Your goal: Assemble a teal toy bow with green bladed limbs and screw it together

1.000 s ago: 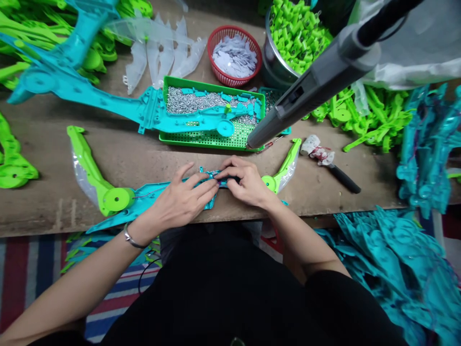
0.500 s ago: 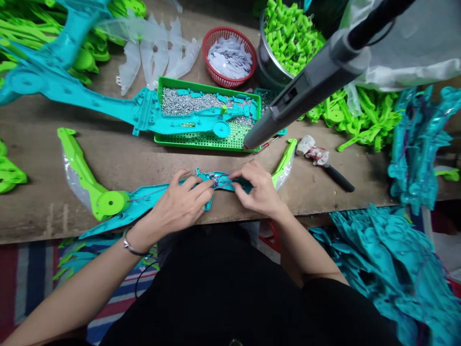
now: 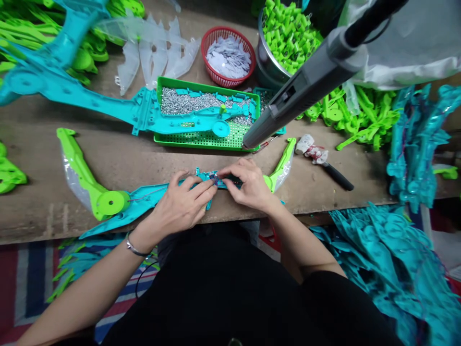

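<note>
Both hands' fingers (image 3: 201, 188) pinched on teal toy frame (image 3: 151, 198)

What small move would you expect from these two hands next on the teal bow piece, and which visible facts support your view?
Probably a fingertip tuck of the purple string into the middle of the teal bow half. Both the left hand and right hand pinch there, the string runs on toward the green limb, and the hanging electric screwdriver is untouched.
</note>
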Available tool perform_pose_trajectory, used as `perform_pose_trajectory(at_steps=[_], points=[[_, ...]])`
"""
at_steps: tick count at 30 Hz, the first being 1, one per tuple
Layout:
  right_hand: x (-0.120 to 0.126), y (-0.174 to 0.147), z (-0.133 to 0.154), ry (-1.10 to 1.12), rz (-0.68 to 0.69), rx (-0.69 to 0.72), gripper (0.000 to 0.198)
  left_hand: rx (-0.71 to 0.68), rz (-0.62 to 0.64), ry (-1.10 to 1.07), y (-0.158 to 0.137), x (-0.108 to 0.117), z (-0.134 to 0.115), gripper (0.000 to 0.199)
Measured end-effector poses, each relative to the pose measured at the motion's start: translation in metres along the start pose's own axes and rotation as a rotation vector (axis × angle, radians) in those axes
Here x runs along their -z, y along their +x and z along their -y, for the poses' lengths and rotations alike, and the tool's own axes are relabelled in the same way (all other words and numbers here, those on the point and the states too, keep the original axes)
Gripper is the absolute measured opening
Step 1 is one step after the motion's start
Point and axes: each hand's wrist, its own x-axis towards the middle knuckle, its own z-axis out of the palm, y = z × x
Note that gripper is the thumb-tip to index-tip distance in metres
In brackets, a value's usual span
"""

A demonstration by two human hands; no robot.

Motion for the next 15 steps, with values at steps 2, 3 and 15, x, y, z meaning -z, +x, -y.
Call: perform_pose_trajectory(at_steps=[2, 3, 15], points=[[0.0, -0.001, 0.002, -0.038, 0.028, -0.016, 0.016, 0.0, 0.01, 0.005, 0.001, -0.001, -0.001, 0.042], [0.0, -0.002, 0.003, -0.064, 0.044, -0.019, 0.017, 0.001, 0.012, 0.008, 0.001, -0.001, -0.001, 0.043], [-0.003, -0.006, 0.004, -0.145, 0.03, 0.019, 0.037, 0.11, 0.056, 0.043, 0.02, 0.004, -0.013, 0.038]])
